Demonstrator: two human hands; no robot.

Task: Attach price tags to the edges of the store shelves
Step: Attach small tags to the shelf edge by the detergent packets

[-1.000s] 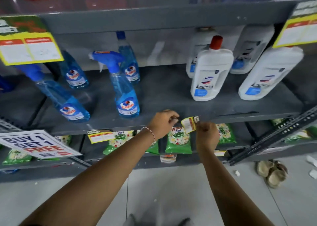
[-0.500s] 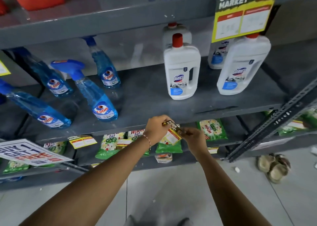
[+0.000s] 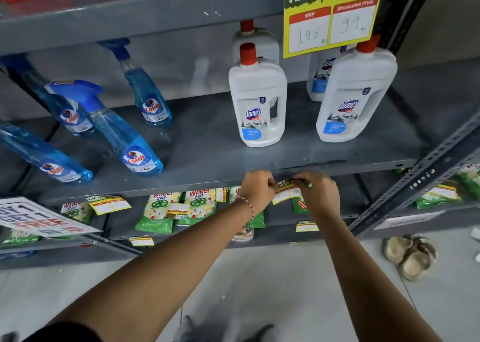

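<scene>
A small yellow and red price tag (image 3: 286, 192) hangs at the front edge of the grey middle shelf (image 3: 213, 180). My left hand (image 3: 257, 188) pinches its left top corner against the edge. My right hand (image 3: 319, 192) pinches the right top corner, with a ring on one finger. Both hands press at the shelf lip, and part of the tag is hidden behind the fingers. Another small price tag (image 3: 110, 204) is fixed on the same edge to the left.
Blue Colin spray bottles (image 3: 130, 146) and white Domex bottles (image 3: 257, 102) stand on the middle shelf. A large Super Market price card (image 3: 330, 14) hangs from the upper shelf. Green Wheel packets (image 3: 161, 211) lie below. A slanted metal rail (image 3: 415, 180) and sandals (image 3: 410, 256) are at right.
The view has shifted right and closer. Both hands moved right along the shelf edge and brought the tag from in front of the shelf up against its lip.
</scene>
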